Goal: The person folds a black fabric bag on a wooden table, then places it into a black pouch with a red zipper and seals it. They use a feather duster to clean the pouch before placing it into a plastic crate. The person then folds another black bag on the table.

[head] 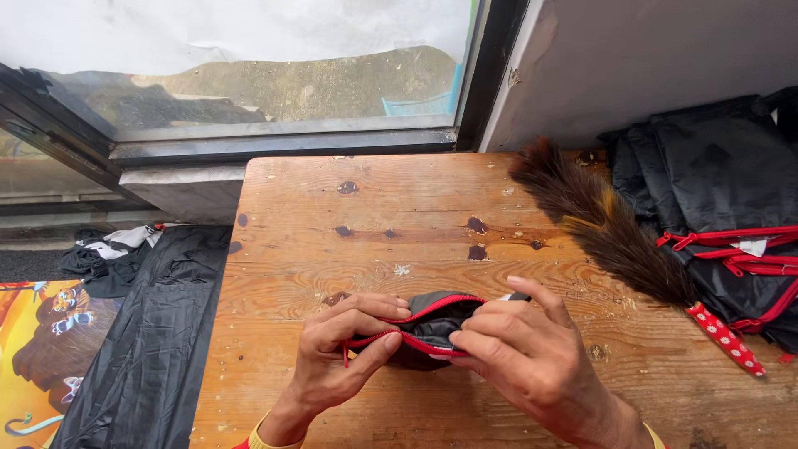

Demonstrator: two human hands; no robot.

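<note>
We see both hands working at the near edge of a worn wooden table (399, 208) marked with dark stains, where a small folded piece of dark grey fabric with red piping (434, 320) sits between them, just above the boards. The left hand (341, 349) pinches the red edge between thumb and curled fingers at the fabric's left end — its fingers (370, 309) lie pressed together along the top of the piping. The right hand (524, 353) grips the other end, thumb and bent fingers closed on the cloth, with the forefinger (540, 295) raised a little above the rest. To the right, well apart from the hands, a brown feather duster with a red, white-dotted handle (623, 241) lies slantwise across the table, its handle beside a pile of black fabric pieces with red straps (723, 183). Off the table's left edge a sheet of black fabric (158, 333) hangs down — beyond it lies a colourful printed mat (37, 349).
</note>
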